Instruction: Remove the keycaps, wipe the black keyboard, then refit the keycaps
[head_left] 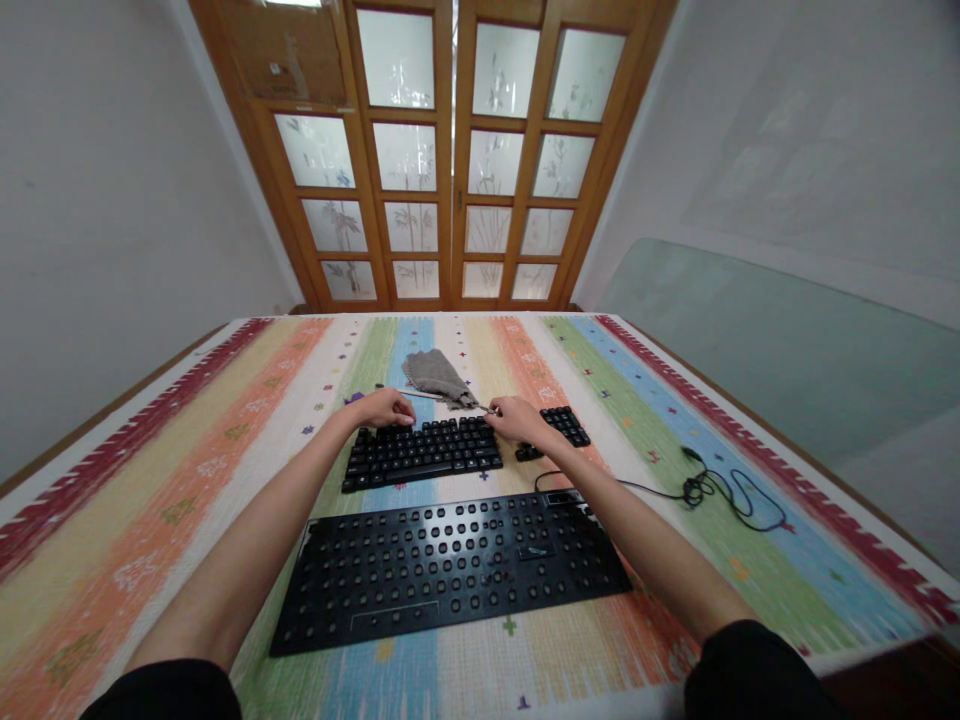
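My left hand (384,408) has its fingers curled down at the upper left of a block of loose black keycaps (424,455) laid out in rows. What its fingertips hold, if anything, is hidden. At the block's upper right corner, my right hand (516,418) has its fingers pinched together; something thin or small shows at the tips, too small to name. Nearer to me lies a black keyboard base (457,560) stripped of its keys, slightly tilted across the cloth. A smaller group of keycaps (566,428) sits right of my right hand, partly covered by it.
Behind the keycaps lies a crumpled grey cloth (435,375) beside a thin rod-like tool (420,394). A small purple thing (354,398) is near my left wrist. The keyboard's black cable (701,485) lies coiled on the right of the striped tablecloth (187,510).
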